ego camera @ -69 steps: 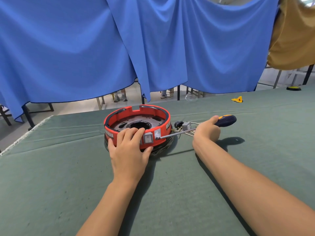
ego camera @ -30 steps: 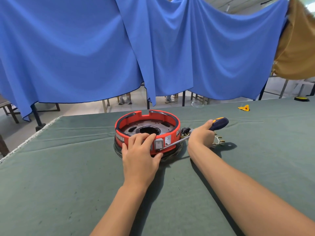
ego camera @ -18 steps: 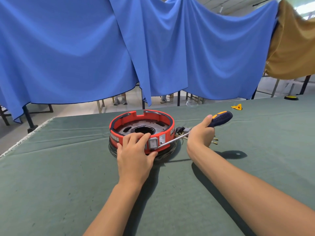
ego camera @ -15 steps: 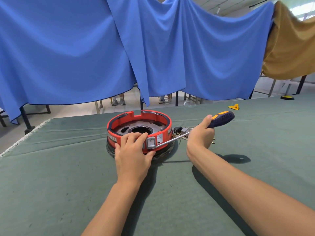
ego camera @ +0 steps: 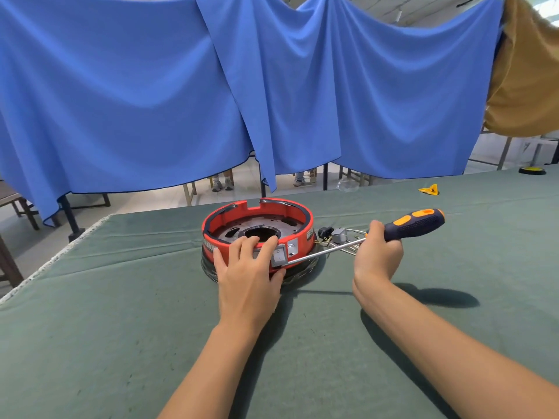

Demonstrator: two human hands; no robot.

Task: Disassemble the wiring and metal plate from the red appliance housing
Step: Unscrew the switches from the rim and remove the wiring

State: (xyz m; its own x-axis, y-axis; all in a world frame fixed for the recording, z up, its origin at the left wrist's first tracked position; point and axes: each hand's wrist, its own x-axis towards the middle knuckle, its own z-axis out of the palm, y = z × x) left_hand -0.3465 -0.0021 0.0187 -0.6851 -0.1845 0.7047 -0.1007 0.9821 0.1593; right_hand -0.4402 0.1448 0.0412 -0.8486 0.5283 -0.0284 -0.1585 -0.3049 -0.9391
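The round red appliance housing [ego camera: 299, 234] sits on the green table, with a grey metal plate [ego camera: 260, 229] with a centre hole inside it. My left hand [ego camera: 248, 276] grips the housing's near rim, fingers curled over the top beside a grey switch [ego camera: 279, 256]. My right hand [ego camera: 378, 255] holds a screwdriver [ego camera: 411, 224] with a dark blue and orange handle. Its steel shaft runs left, and the tip meets the housing's side just right of the switch. Wiring with a grey connector [ego camera: 335, 236] lies on the table right of the housing.
The green cloth table [ego camera: 121, 313] ends at a frayed edge on the left. A small yellow object [ego camera: 429, 190] and a yellow-black disc [ego camera: 531, 170] lie far back right. Blue sheets hang behind the table.
My right hand has lifted the screwdriver handle, so the shaft now slopes down toward the housing. My left hand keeps its grip on the rim.
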